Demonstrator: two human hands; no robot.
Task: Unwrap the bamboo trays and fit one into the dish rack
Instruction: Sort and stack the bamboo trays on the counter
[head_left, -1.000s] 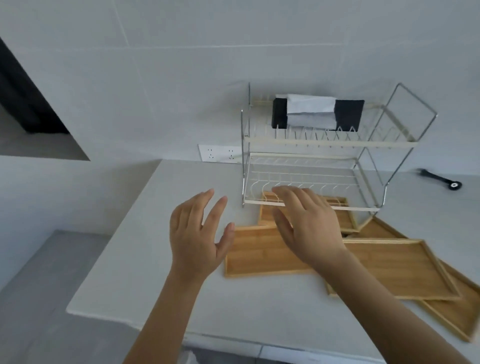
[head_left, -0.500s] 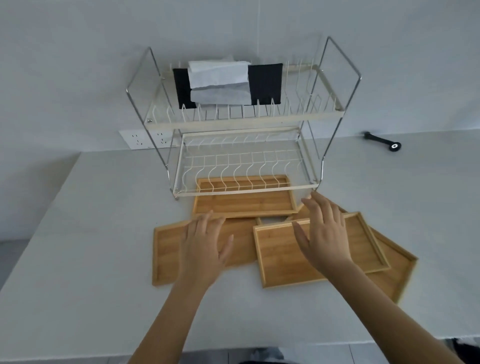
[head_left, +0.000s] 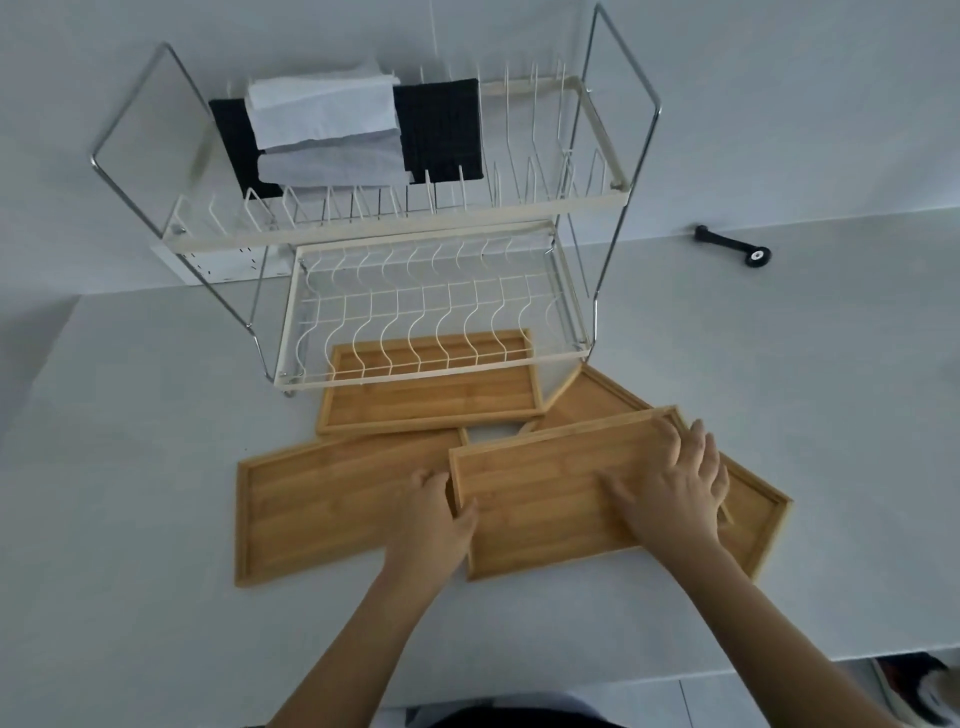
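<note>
Several bare bamboo trays lie on the white counter in front of a two-tier wire dish rack (head_left: 602, 205). The topmost tray (head_left: 540, 483) rests slanted over the others. My left hand (head_left: 434, 512) grips its left short edge, thumb on the inside. My right hand (head_left: 675, 491) lies flat on its right part, fingers spread. Another tray (head_left: 322, 506) sits to the left, one tray (head_left: 431, 402) is half under the rack's lower tier, and a further tray (head_left: 753, 514) shows beneath at the right.
Folded black and white cloths (head_left: 332, 127) hang in the rack's upper tier. A black tool (head_left: 735, 247) lies on the counter (head_left: 130, 467) at the back right. A wall socket strip (head_left: 218, 262) is behind the rack. The counter's front edge runs near my arms.
The view has moved closer to the counter. Both hands came down from above the trays: the left now grips the top tray's left edge, the right presses on it.
</note>
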